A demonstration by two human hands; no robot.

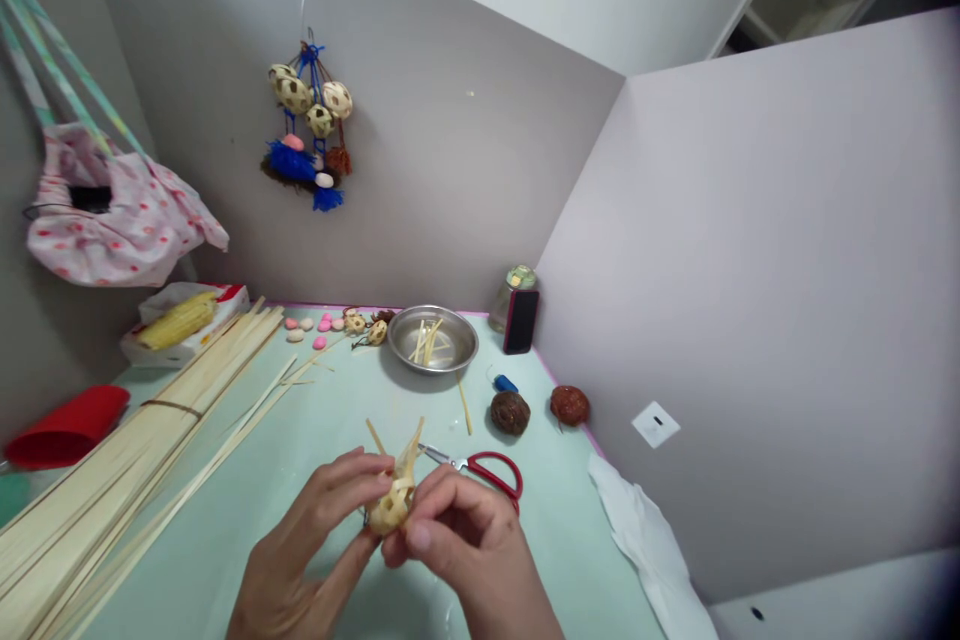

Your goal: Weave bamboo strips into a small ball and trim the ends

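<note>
A small woven ball (388,512) of pale flat strips, with openings in its weave, is between my two hands near the front of the table. Loose strip ends (411,445) stick up from its top. My left hand (315,530) grips its left side, thumb below and fingers above. On the right side, my right hand (465,530) pinches at the ball with thumb and forefinger; whether a strip end is in that pinch is hidden. Just behind my right hand lie red-handled scissors (495,472), their blades pointing left.
Bundled long pale strips (142,440) run along the left. A metal bowl (397,345) holding short strips stands at the back, near pink and white egg-shaped pieces (324,324). Brown yarn balls (510,413) and a phone (521,322) are right. Finished woven balls (295,94) hang on the wall.
</note>
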